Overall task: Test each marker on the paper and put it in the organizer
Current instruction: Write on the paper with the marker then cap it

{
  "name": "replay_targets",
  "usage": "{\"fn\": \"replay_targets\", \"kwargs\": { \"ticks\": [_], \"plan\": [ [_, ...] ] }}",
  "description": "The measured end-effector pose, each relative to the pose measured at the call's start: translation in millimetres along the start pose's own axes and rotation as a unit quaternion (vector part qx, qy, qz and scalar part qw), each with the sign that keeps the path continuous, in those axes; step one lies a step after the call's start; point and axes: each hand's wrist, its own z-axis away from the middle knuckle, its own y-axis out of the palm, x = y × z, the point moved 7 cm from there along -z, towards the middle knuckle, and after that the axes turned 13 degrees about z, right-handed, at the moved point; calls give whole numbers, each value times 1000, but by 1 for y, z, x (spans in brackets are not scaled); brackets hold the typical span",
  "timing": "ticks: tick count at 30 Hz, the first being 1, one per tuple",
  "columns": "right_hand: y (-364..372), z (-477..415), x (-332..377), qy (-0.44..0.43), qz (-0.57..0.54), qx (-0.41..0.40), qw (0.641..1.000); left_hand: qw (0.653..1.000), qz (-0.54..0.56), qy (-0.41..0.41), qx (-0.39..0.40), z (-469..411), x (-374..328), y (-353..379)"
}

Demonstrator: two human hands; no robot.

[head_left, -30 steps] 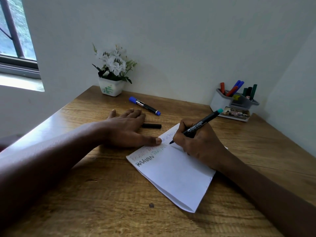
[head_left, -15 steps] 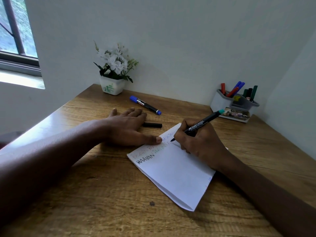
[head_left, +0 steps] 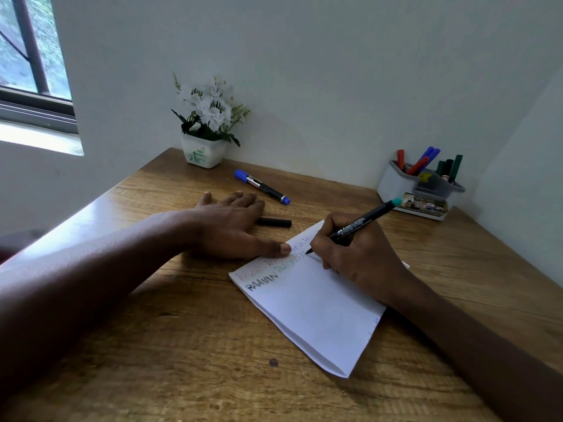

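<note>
A folded white paper lies on the wooden desk, with coloured words written along its upper left edge. My right hand grips a black marker with a teal end, its tip touching the paper. My left hand rests flat on the desk, thumb pressing the paper's edge. A black cap lies just beyond my left fingers. A blue-capped marker lies farther back. The grey organizer stands at the back right with several markers in it.
A white pot of white flowers stands at the back against the wall. Walls close the desk at the back and right. A window is at the upper left. A small card box sits in front of the organizer.
My right hand has shifted the marker tip slightly along the writing line. My left hand stays flat on the paper's edge.
</note>
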Motion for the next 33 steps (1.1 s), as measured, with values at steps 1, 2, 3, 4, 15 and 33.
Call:
{"fn": "replay_targets", "kwargs": {
  "ticks": [1, 2, 3, 4, 15, 33],
  "plan": [
    [-1, 0, 0, 1, 2, -9, 1000, 1000, 0, 1, 1, 0, 0, 0],
    [-3, -1, -1, 4, 2, -20, 1000, 1000, 1, 2, 1, -1, 0, 0],
    [-5, -1, -2, 7, 1, -28, 1000, 1000, 1, 2, 1, -1, 0, -1],
    [-5, -1, -3, 9, 3, -30, 1000, 1000, 1, 1, 1, -1, 1, -1],
    [-3, 0, 2, 4, 7, -20, 1000, 1000, -2, 2, 2, -1, 1, -1],
    [-8, 0, -3, 38, 21, -45, 998, 1000, 2, -6, 5, 1, -1, -2]
  ]
}}
